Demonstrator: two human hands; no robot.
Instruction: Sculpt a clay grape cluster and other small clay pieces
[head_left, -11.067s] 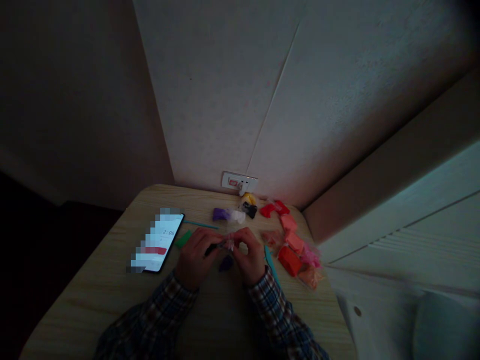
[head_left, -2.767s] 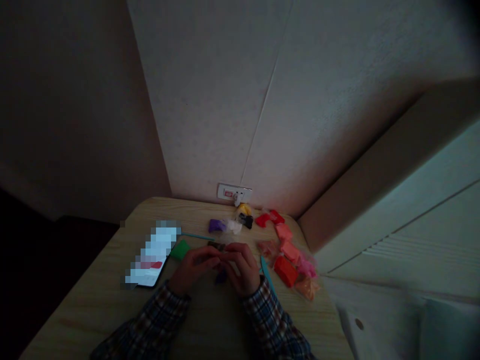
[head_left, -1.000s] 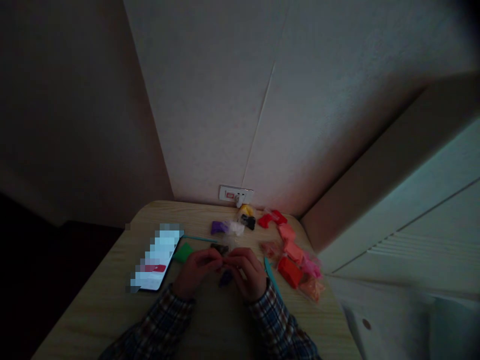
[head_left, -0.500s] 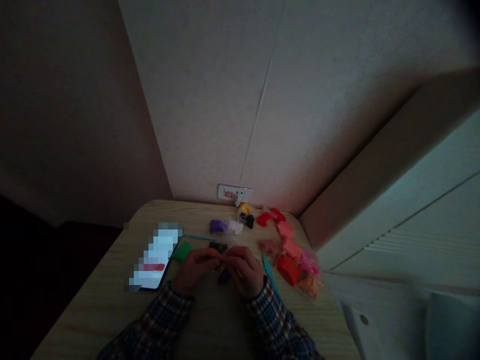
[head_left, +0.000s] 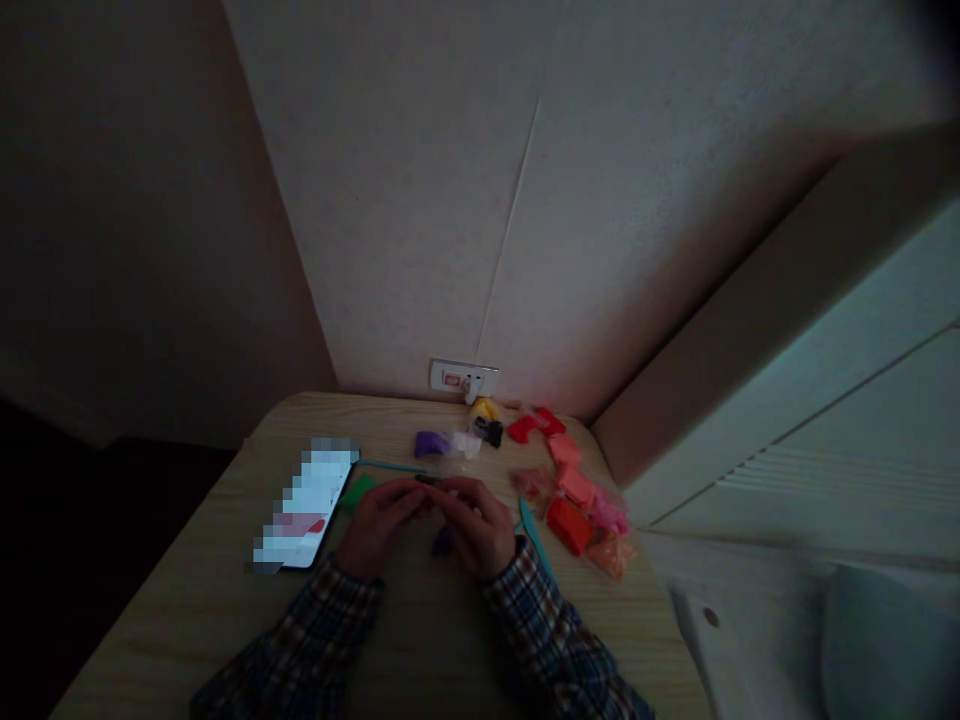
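My left hand (head_left: pixel 379 525) and my right hand (head_left: pixel 480 525) meet over the middle of the wooden table, their fingertips pinched together. Whatever lies between the fingertips is too small and dim to name. Just beyond them a dark piece (head_left: pixel 429 480) shows, partly covered by the fingers. Beneath my right fingers is a dark purple lump (head_left: pixel 442 541). A green packet (head_left: pixel 358 492) lies against my left hand, partly hidden. To the right of my right hand rests a turquoise plastic knife-like tool (head_left: pixel 534 530).
A lit phone (head_left: pixel 307 505) lies at the left. A thin turquoise stick (head_left: pixel 394 466) is behind my hands. Purple (head_left: pixel 431 443), white (head_left: pixel 465 444), black (head_left: pixel 490 431) and red (head_left: pixel 569 526) packets, among others, line the back and right. A wall socket (head_left: pixel 463 380) sits behind the table (head_left: pixel 187 600).
The view has shifted slightly. My fingers stay together, with the right fingers a little more stretched out, and they cover more of the dark piece behind them.
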